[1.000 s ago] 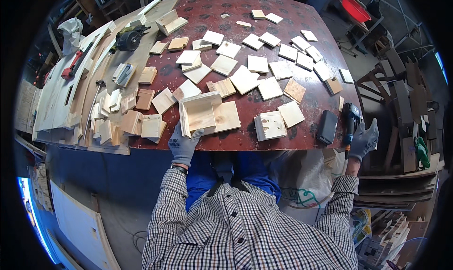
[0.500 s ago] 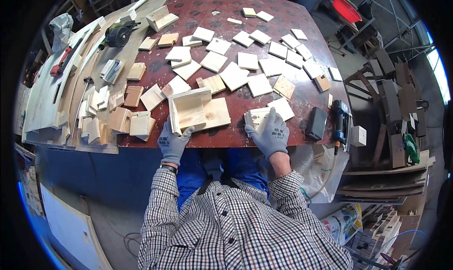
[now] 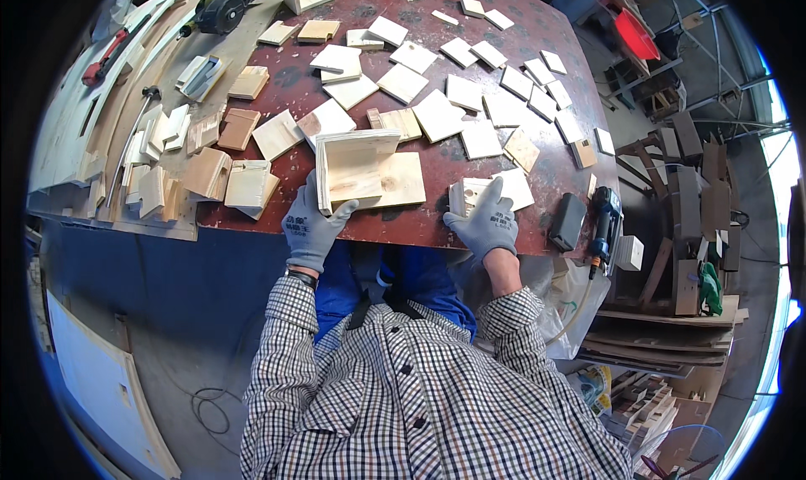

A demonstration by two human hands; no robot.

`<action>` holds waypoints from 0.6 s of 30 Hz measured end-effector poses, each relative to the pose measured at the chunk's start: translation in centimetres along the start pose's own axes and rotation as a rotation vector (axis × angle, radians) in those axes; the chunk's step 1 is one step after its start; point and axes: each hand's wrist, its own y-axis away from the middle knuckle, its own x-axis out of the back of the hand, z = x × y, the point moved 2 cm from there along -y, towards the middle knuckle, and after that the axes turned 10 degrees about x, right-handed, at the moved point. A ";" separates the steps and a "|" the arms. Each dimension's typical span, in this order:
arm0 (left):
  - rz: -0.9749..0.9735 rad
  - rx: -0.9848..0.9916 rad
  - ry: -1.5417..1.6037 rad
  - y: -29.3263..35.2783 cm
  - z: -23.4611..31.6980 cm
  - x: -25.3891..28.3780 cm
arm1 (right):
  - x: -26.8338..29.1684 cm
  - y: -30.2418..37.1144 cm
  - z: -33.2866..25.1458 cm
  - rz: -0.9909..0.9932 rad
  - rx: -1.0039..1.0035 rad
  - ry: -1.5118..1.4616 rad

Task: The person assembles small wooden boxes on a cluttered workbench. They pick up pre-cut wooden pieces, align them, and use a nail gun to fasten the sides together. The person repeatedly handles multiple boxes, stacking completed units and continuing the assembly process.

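My left hand (image 3: 312, 226), in a grey work glove, grips the lower left edge of an L-shaped plywood piece (image 3: 357, 174), thumb in front and fingers mostly hidden behind it. The piece stands upright near the table's front edge, with a flat wooden board (image 3: 405, 178) beside and partly behind it. To the right, my gloved right hand (image 3: 487, 220) is closed around a small wooden block (image 3: 464, 196) that has grooves or holes in its face. Just beyond that hand lies a pale square wooden piece (image 3: 516, 190).
Many pale wooden squares (image 3: 438, 115) are scattered over the dark red table (image 3: 369, 6). Stacked wood blocks (image 3: 249, 186) stand left, near a black power tool (image 3: 220, 12) and a red-handled tool (image 3: 105, 59). A dark case (image 3: 567, 221) and a power driver (image 3: 604, 224) lie at right.
The whole view has shifted and tilted slightly. My right hand still holds the small block, which now looks turned a little. My left hand keeps its grip on the L-shaped piece.
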 end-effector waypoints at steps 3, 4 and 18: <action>-0.036 0.025 -0.007 0.0 0.1 0.2 | 0.7 -0.5 -0.9 -0.039 -0.017 -0.014; -0.030 0.023 -0.008 0.0 0.1 0.2 | 0.8 -0.6 -1.2 -0.051 -0.019 -0.006; -0.009 0.013 0.008 -0.1 -0.5 -0.1 | 1.4 -0.3 -14.5 0.076 0.276 -0.480</action>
